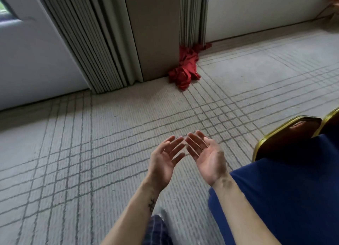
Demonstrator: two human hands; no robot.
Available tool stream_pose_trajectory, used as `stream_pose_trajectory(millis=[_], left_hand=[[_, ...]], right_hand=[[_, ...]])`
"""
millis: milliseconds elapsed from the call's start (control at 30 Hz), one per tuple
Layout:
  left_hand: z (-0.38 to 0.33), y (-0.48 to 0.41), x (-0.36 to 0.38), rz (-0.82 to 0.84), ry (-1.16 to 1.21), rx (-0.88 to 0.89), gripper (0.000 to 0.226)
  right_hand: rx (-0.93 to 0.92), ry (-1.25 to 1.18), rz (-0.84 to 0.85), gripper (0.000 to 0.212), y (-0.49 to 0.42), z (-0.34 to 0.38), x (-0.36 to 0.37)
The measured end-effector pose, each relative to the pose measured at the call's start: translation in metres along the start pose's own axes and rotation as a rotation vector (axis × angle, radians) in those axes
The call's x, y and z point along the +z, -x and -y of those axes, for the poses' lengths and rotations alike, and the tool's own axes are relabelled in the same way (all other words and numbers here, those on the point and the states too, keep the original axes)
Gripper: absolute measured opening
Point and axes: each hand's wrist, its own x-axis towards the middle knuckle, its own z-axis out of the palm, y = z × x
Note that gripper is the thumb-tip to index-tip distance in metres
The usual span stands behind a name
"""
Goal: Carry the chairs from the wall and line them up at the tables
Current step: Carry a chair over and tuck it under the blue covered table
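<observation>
gold-framed chair stands at the blue-draped table, partly hidden by it. left hand and right hand hover left of the chair, fingers spread, palms up, holding nothing. next fetch, i'd grip the frame on both sides and set it level beside this chair.

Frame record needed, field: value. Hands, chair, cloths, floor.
left hand: open, palm up, holding nothing
right hand: open, palm up, holding nothing
hand gap: fingertips close together above the carpet
chair: gold frame, at right, untouched, partly hidden by the blue cloth
red cloth: crumpled on the carpet at the foot of a curtain
</observation>
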Motion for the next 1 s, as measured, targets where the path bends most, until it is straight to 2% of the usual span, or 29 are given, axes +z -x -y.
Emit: stream_pose_trajectory(millis=[300,433,567,800,1000], left_hand=[[-0.071,-0.213,0.039,0.049,0.018,-0.054,0.049],[-0.116,-0.303,0.08,0.108,-0.041,-0.1,0.045],[-0.138,-0.379,0.125,0.172,-0.078,-0.151,0.051],[-0.122,-0.517,0.201,0.227,-0.135,-0.219,0.046],[-0.098,-0.648,0.301,0.273,-0.158,-0.245,0.046]], right_hand=[[-0.048,-0.025,-0.106,0.034,-0.203,0.053,0.037],[-0.144,-0.038,-0.131,0.035,-0.278,0.099,0.061],[-0.198,-0.112,-0.184,0.034,-0.342,0.136,0.064],[-0.291,-0.18,-0.215,0.033,-0.455,0.22,0.021],[-0.297,-0.246,-0.25,0.036,-0.572,0.327,-0.024]])
